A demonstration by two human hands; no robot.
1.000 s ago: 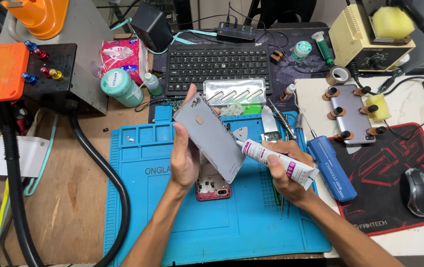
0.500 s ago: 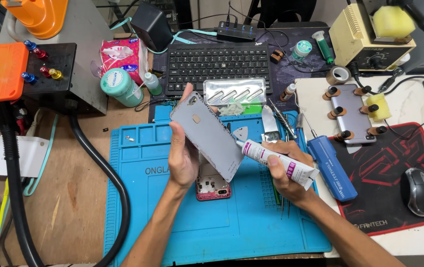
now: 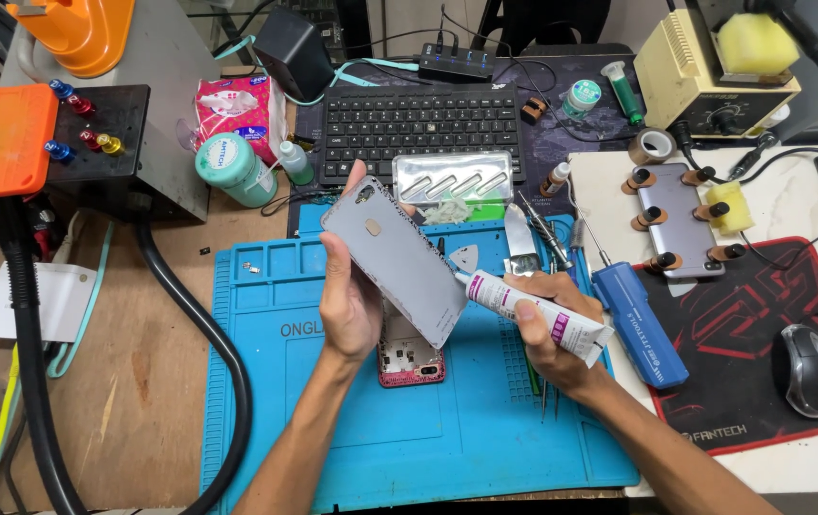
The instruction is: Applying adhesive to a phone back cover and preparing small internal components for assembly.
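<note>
Both hands full | left hand grips grey back cover | right hand grips glue tube | phone body beneath

We see only our two forearms and hands, rising from the near edge of the scene. Both arms are bare up to where the frame cuts them off: no sleeve, cuff or glove shows on either. Our left hand wears no ring, watch or band that we can make out, and the wrist below it is just as plain. Our right hand is likewise unadorned. The fingernails look short and unpainted.
</note>
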